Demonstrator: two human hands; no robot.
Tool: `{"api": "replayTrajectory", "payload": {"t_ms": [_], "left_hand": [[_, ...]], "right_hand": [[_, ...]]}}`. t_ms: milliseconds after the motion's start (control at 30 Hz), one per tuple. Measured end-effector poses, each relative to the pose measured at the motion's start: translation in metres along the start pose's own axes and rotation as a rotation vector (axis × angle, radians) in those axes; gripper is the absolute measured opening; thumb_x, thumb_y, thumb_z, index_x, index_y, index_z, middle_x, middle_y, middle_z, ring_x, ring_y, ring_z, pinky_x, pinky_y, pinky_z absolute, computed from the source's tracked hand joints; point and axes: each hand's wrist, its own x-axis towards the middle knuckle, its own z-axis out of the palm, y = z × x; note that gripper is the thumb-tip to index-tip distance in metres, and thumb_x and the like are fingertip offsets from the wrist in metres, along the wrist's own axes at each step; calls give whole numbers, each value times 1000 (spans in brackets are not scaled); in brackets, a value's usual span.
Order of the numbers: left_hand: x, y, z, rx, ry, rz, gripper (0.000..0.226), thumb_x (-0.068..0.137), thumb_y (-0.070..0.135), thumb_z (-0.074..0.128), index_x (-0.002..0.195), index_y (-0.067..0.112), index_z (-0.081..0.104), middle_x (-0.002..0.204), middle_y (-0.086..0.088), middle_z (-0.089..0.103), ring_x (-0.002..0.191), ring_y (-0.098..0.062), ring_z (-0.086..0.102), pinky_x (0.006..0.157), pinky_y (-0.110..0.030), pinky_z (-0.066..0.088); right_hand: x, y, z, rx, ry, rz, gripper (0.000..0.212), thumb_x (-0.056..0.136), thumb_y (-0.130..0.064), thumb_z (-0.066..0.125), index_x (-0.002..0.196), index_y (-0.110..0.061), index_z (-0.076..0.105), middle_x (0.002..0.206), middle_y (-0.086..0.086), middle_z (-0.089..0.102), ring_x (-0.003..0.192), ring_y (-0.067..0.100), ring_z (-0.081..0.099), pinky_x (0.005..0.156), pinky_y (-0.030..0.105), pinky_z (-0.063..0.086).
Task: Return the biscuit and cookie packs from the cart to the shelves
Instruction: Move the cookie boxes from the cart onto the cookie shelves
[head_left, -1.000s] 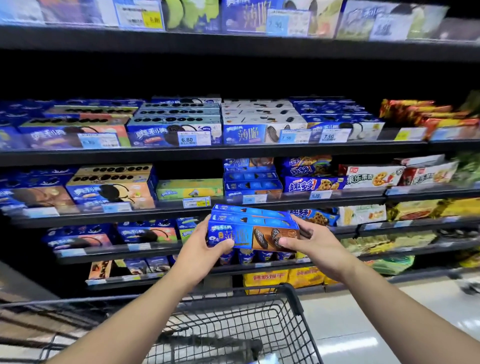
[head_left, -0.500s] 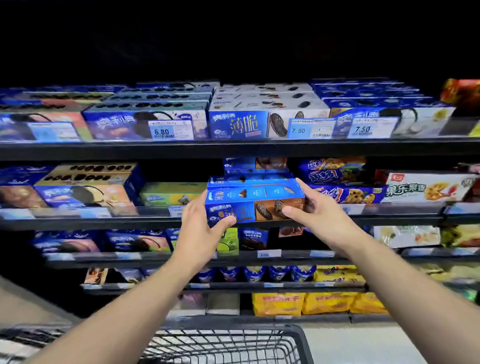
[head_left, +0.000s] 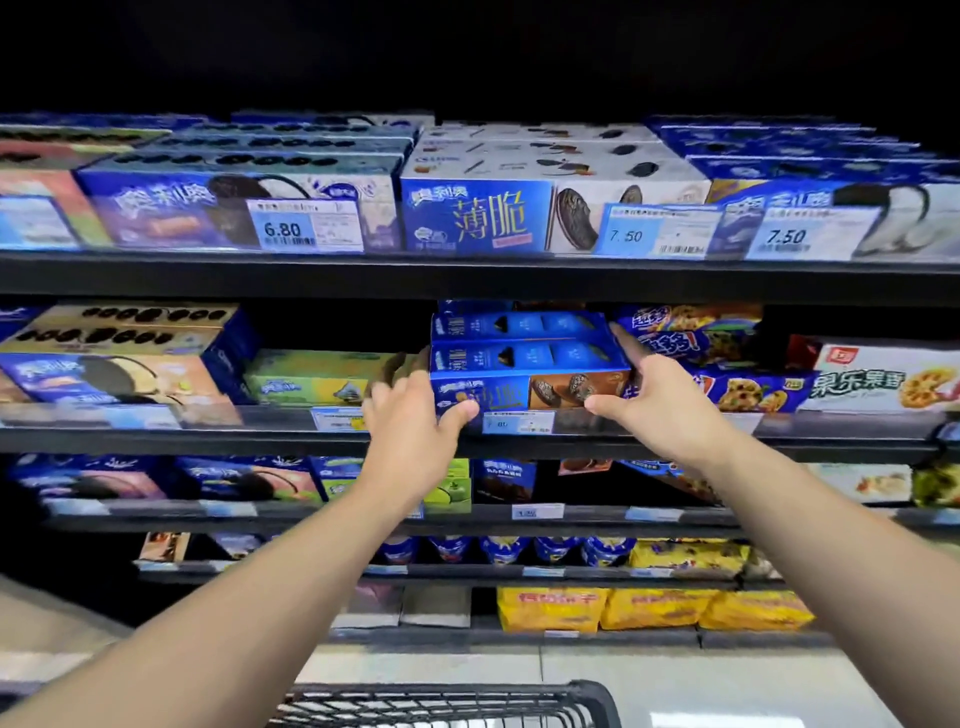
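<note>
- My left hand (head_left: 415, 421) and right hand (head_left: 652, 400) grip the blue cookie pack (head_left: 524, 364) by its ends at the shelf (head_left: 208, 441);
- I should push it back squarely, then let go.

A supermarket aisle: tiered black shelves (head_left: 467, 278) stocked with biscuit boxes (head_left: 478, 218), price tags (head_left: 304, 226) along their front edges, a wire cart (head_left: 452, 704) below.

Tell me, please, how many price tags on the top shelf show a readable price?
3. The 6.80 tag sits left of centre, the first 7.50 tag right of centre, the second 7.50 tag further right. A blurred label at the far left may be another.
</note>
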Motion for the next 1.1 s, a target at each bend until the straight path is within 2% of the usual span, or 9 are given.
{"api": "replayTrajectory", "payload": {"t_ms": [133,233,300,400,567,667,733,867,1100], "left_hand": [[15,4,-3,41,-83,-67,39,97,49,57,90,12,46,103,-12,57,116,-39,44,104,-51,31],[24,1,1,76,-109,-61,52,99,46,54,134,7,50,140,-15,53,139,-39,32,118,-53,17],[28,1,3,99,-88,-11,67,100,43,54,155,15,27,159,-6,33,151,-28,12,121,-54,4],[33,4,5,103,-63,-25,69,101,41,52,159,22,18,160,-2,31,152,-22,7,121,-55,-3],[22,3,1,121,12,-87,61,99,44,56,150,15,39,146,-14,47,140,-38,28,119,-55,11],[1,-11,-3,93,112,-10,44,97,44,58,123,7,55,124,-16,55,121,-36,38,109,-50,29],[-20,-24,-6,13,147,82,36,98,39,60,122,13,57,120,-6,54,119,-28,38,104,-43,31],[-68,-52,-11,-26,-6,172,7,99,32,56,100,27,60,105,6,60,103,-23,49,88,-38,34],[-155,-109,-34,86,-210,302,18,93,35,53,84,22,61,85,-3,65,89,-33,57,78,-44,48]], "right_hand": [[7,-2,5,-76,44,7,89,88,-19,76,159,-29,22,107,-9,63,71,-8,58,59,-3,37],[11,-4,8,-120,44,27,89,89,-26,76,160,-30,22,130,-2,55,103,14,60,75,0,38],[11,-5,8,-144,61,67,88,89,-33,75,159,-33,22,146,7,47,125,25,53,101,22,43],[6,-9,9,-281,109,112,88,89,-42,73,159,-34,20,149,16,44,138,36,37,114,43,36],[-8,-17,13,-381,170,90,90,89,-44,71,160,-21,21,141,17,54,140,36,33,110,48,39],[-21,-15,12,-440,300,74,63,92,-42,69,142,-10,47,124,17,63,123,36,46,99,47,43],[-39,-11,16,-416,377,53,48,94,-36,67,134,-10,56,120,11,64,117,30,49,98,45,44],[-91,-5,45,-322,352,6,35,96,-26,66,128,-12,65,122,7,66,116,27,51,101,42,42],[-187,-6,140,-289,97,49,17,94,-25,67,102,-12,74,98,9,68,96,29,61,85,35,45]]}}
